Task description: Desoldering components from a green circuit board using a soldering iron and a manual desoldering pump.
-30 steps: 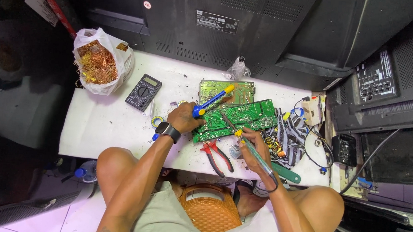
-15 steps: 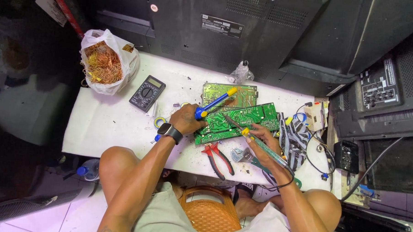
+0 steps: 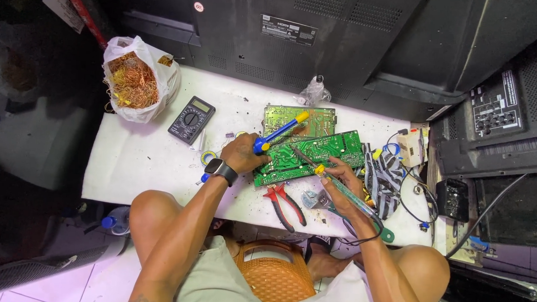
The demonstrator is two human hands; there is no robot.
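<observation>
Only real container here is the white plastic bag [image 3: 137, 81] at the far left corner of the white worktop [image 3: 143, 164], mouth open and stuffed with a tangle of copper wire [image 3: 131, 81]. Just right of it lies a dark handheld multimeter with a round dial [image 3: 191, 119].

The green circuit board [image 3: 316, 155] sits mid-worktop, tilted, overlapping a second lighter green board [image 3: 314, 118] behind it. The left hand [image 3: 244, 153], with a black wristwatch, has its grip closed around a blue-and-yellow desoldering pump [image 3: 279, 132] and rests on the board's left end. The right hand [image 3: 339, 180] has its grip closed around a green-handled soldering iron [image 3: 344, 192], tip down on the board.

Compared to half a second ago, pretty much nothing has changed: both hands sit in the same spots and the iron tip is still on the board.

Around them: red-handled pliers [image 3: 284, 205] lie at the near edge between the arms, a striped black-and-white cloth [image 3: 383, 176] with loose wires just right of the board, and a yellow tape roll [image 3: 209, 158] beside the left wrist. Big black television backs [image 3: 320, 45] wall off the far side.
</observation>
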